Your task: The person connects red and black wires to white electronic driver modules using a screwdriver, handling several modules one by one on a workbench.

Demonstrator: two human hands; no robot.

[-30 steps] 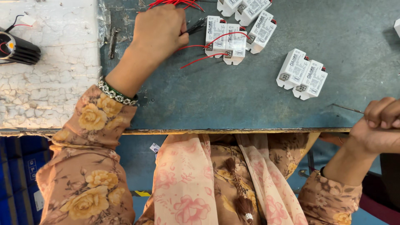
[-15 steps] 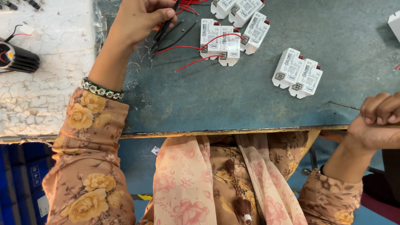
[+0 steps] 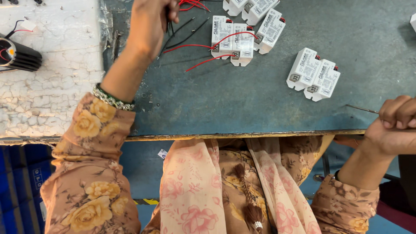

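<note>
My left hand (image 3: 149,26) reaches to the far side of the dark green table (image 3: 242,108) and is closed on a bunch of thin black wires (image 3: 180,34) that trail toward me. Red wires (image 3: 203,54) lie just right of them, running to a cluster of small white driver boxes (image 3: 236,41). Another pair of white boxes (image 3: 314,74) lies to the right. My right hand (image 3: 396,125) rests at the table's near right edge, curled on a thin metal tool (image 3: 362,109) whose tip points left.
A cracked white slab (image 3: 52,91) covers the table's left part, with a black finned lamp body (image 3: 17,54) on it. More white boxes (image 3: 247,6) lie at the far edge. A blue crate (image 3: 17,182) stands below left.
My left hand has moved away from me toward the table's far side, lifting the black wires off the surface. My right hand has stayed at the near edge.
</note>
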